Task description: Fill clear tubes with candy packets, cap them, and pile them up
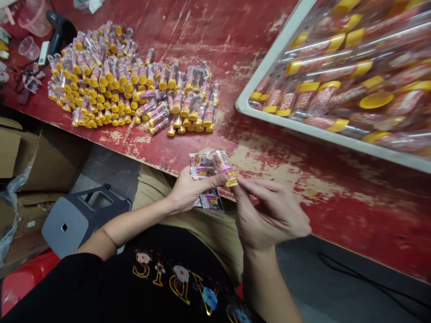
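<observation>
My left hand (pixel 188 190) is closed around a printed label sheet (pixel 201 161), its thumb also pressing near the lower end of a small clear tube (pixel 222 162) with a yellow cap. A further printed part of the sheet (pixel 210 201) hangs below that hand. With thumb and fingers, my right hand (pixel 269 211) pinches at the tube's yellow-capped end; it is slightly blurred. On the red table beyond lies a heap of similar small tubes (pixel 114 85) with yellow caps and pink-purple labels.
At the right, a white-rimmed tray (pixel 323 134) holds larger clear tubes with yellow caps. A dark handheld scanner (pixel 60 31) and plastic cups (pixel 29 48) are at the far left. Below the worn red table (pixel 269 152) stand cardboard boxes (pixel 50 152) and a grey stool (pixel 74 220).
</observation>
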Demonstrator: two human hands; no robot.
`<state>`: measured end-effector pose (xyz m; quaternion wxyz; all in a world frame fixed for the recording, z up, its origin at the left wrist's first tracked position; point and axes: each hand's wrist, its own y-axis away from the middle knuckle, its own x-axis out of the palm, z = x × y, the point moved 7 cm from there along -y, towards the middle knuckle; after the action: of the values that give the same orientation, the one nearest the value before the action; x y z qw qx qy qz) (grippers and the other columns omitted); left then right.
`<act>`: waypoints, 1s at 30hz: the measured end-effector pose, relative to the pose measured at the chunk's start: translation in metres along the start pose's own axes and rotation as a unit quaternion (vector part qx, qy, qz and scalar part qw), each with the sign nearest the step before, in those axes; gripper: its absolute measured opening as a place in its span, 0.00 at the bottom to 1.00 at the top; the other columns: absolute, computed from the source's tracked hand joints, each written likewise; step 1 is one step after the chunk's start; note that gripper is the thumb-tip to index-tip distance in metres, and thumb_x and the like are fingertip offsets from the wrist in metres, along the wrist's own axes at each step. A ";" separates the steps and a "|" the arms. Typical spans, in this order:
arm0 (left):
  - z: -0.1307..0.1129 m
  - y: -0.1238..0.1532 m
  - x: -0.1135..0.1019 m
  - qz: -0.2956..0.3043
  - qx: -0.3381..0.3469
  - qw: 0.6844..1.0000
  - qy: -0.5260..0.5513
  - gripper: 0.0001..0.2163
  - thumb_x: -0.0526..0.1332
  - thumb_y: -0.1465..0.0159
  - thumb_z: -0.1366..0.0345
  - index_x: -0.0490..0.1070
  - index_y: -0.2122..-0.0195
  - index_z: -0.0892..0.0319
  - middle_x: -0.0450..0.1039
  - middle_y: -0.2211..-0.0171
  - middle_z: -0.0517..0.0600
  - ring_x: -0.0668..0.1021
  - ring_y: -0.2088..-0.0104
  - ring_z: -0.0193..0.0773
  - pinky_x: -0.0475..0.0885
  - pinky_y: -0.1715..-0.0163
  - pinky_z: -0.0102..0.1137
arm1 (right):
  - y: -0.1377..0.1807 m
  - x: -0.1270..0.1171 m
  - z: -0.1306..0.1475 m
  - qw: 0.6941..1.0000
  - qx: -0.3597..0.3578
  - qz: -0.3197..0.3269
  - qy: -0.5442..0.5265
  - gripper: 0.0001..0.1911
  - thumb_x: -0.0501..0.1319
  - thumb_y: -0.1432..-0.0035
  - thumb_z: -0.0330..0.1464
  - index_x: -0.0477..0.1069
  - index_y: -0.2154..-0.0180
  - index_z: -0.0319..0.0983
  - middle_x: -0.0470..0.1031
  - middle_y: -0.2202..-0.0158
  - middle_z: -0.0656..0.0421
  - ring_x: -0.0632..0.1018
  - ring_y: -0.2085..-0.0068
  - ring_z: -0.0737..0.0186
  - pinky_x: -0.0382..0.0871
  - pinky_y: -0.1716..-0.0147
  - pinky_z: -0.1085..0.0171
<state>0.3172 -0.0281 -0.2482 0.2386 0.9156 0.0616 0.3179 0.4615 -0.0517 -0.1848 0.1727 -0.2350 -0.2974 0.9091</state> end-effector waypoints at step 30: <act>-0.064 -0.043 -0.105 -0.156 0.088 0.980 0.089 0.16 0.75 0.42 0.59 0.71 0.60 0.60 0.68 0.77 0.39 0.69 0.79 0.25 0.64 0.78 0.24 | -0.126 0.237 -0.046 0.874 -0.173 0.410 0.196 0.59 0.74 0.49 0.55 0.57 0.27 0.32 0.74 0.42 0.38 0.69 0.42 0.41 0.60 0.42 0.45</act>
<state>0.1970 0.0075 -0.2831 0.1971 0.8800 0.2528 0.3506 0.3106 0.1729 -0.2160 -0.2040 -0.5353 -0.2871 0.7678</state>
